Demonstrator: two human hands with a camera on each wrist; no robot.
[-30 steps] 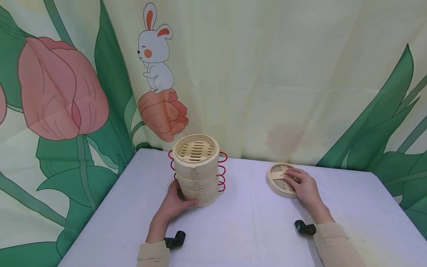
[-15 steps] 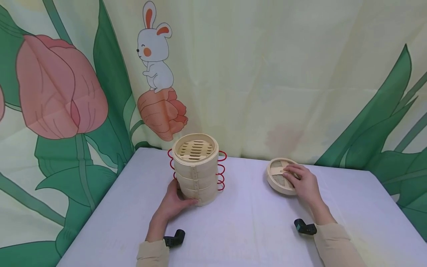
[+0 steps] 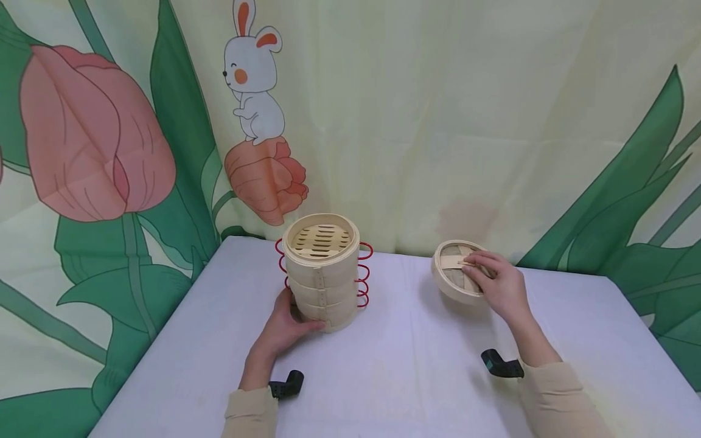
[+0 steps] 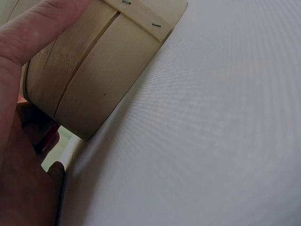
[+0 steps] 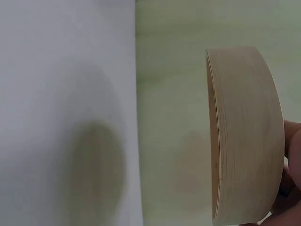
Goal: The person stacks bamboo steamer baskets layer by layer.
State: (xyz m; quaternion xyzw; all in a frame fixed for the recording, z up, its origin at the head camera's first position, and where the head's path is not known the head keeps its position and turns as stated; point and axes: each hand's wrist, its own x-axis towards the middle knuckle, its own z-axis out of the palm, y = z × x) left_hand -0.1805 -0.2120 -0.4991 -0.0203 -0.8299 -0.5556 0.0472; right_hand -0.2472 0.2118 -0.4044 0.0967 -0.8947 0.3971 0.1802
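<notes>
A stack of round bamboo steamer baskets [image 3: 323,295] stands on the white-covered table, slatted rack showing at its open top and red loops [image 3: 366,252] on both sides. My left hand [image 3: 280,325] grips its base, thumb across the front and fingers round the left side. In the left wrist view the lowest basket [image 4: 99,70] sits on the cloth. To the right, my right hand [image 3: 502,286] pinches the small handle on top of the bamboo steamer lid [image 3: 451,261]. The lid [image 5: 247,136] is off the table, slightly tilted, with its shadow on the cloth below.
A printed curtain [image 3: 411,121] with tulips and a rabbit hangs right behind the table's back edge. Small black wrist cameras [image 3: 287,384] are worn on both wrists. White tablecloth [image 3: 394,365] lies between the stack and the lid.
My right hand has lifted the lid up off the table, and its shadow has come apart from it. The left hand keeps its grip on the stack. The head view has tipped slightly.
</notes>
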